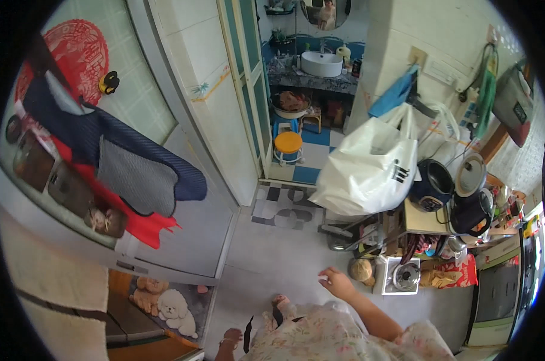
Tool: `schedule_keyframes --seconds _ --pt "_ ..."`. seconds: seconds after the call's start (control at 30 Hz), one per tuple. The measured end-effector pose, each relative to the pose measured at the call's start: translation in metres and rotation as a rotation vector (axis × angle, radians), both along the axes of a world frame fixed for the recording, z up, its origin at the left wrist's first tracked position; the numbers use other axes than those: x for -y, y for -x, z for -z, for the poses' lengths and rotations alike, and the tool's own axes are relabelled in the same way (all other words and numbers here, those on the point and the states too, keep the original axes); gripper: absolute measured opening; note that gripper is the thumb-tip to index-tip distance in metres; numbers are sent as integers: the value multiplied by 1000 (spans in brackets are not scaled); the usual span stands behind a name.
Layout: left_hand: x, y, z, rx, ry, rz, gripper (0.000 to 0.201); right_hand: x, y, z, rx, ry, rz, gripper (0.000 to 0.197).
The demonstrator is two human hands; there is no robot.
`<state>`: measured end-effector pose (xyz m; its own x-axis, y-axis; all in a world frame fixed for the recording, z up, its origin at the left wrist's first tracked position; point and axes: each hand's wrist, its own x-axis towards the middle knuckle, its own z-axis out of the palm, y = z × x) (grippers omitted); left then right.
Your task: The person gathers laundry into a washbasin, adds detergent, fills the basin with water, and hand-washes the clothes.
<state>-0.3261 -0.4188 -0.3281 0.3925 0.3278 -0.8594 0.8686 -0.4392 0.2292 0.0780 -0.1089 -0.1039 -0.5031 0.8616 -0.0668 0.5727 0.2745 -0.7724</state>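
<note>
Looked down first on a flowered garment [344,337], closest of all, with two sandalled feet [281,305] just past its hem on the grey floor [272,253]. Held the right hand [335,281] forward over that floor, palm down, fingers loosely spread, with nothing gripped and nothing touched. Could not find the left hand anywhere in the view.

Found a round tan thing [361,269] lying on the floor just beside the right hand, toward the person's right and a little further away, apart from the fingertips. Saw next to it a white box [385,278] with a shiny metal lid [406,275] on top, pushed against the foot of a crowded low surface [419,221].

Noted on this surface a dark rice cooker [431,183] with its lid up and a black pot [471,213] close beside it, probably kept there to be near the wall sockets and cables. Noted also a big white plastic bag [368,165] hanging in front, most likely hung up to keep it off the floor, and a blue cloth [395,93] above it on the wall.

Made out on the left a dark blue jacket [134,162] draped over a grey door, likely for want of another hook, and a doormat [170,307] with dog figures below. Saw further back, through an open doorway, an orange stool [288,144] and a white washbasin [321,63], well apart from the hand.
</note>
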Motion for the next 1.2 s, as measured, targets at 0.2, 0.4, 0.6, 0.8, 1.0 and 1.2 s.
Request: schedule_keyframes --seconds 0.2,0.4,0.6,0.8,1.0,1.2 --pt "-199 45 -13 786 -256 -1900 20 -112 154 -60 74 -90 -261 21" --pt "-395 75 -78 595 -525 -1505 23 -226 215 -19 139 -129 -322 22" --pt "-538 116 -54 566 -349 -1645 27 -355 259 20 78 19 -170 21" --pt "-714 109 -17 414 -255 -1237 29 -467 229 -12 86 -54 121 23" --pt "-905 50 -40 558 -407 -575 27 -539 158 7 80 49 537 22" --pt "-1085 33 -31 251 -338 -347 27 -642 137 48 198 83 774 25"
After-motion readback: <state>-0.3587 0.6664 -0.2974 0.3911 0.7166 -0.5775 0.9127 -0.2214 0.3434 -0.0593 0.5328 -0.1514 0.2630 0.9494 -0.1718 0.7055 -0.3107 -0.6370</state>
